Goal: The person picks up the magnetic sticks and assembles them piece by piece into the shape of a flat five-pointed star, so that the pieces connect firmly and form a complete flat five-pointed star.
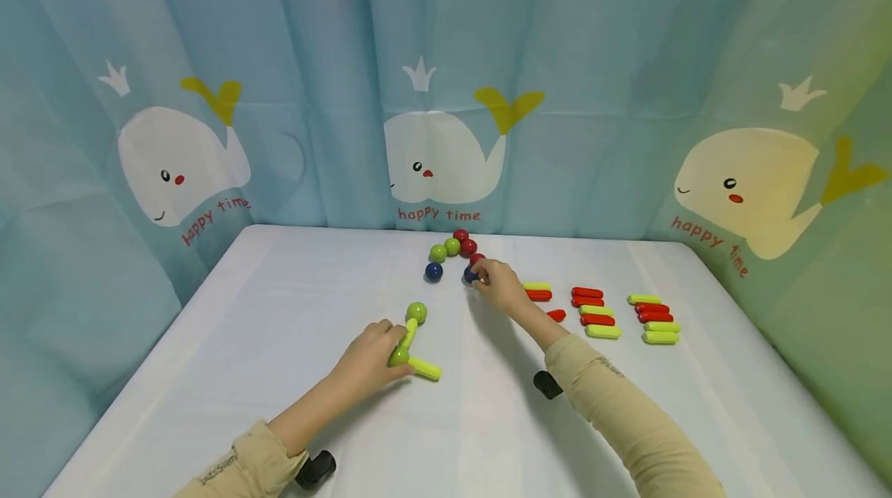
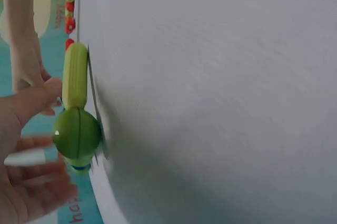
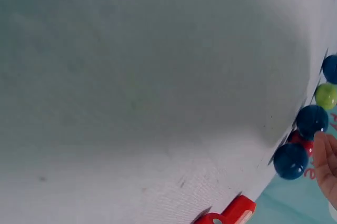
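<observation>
Near the table's middle, my left hand (image 1: 369, 351) is around a joined piece: two green balls (image 1: 416, 313) linked by a yellow-green stick (image 1: 411, 334), with a second stick (image 1: 425, 369) pointing right. In the left wrist view the thumb is against a stick (image 2: 75, 74), while the other fingers, blurred and loosely extended, are beside the green ball (image 2: 77, 133). Farther back, my right hand (image 1: 498, 285) pinches a dark blue ball (image 1: 470, 275) between thumb and fingers. A fingertip is at a blue ball (image 3: 311, 120) in the right wrist view; the thumb is hidden there.
Around the right hand are green balls (image 1: 438, 252), red balls (image 1: 469, 248) and another blue ball (image 1: 433, 272). Red and yellow-green sticks lie in columns on the right, including a red stick (image 1: 598, 320) and a yellow-green stick (image 1: 660, 338). A whale-print curtain (image 1: 334, 134) hangs behind the white table (image 1: 244, 312).
</observation>
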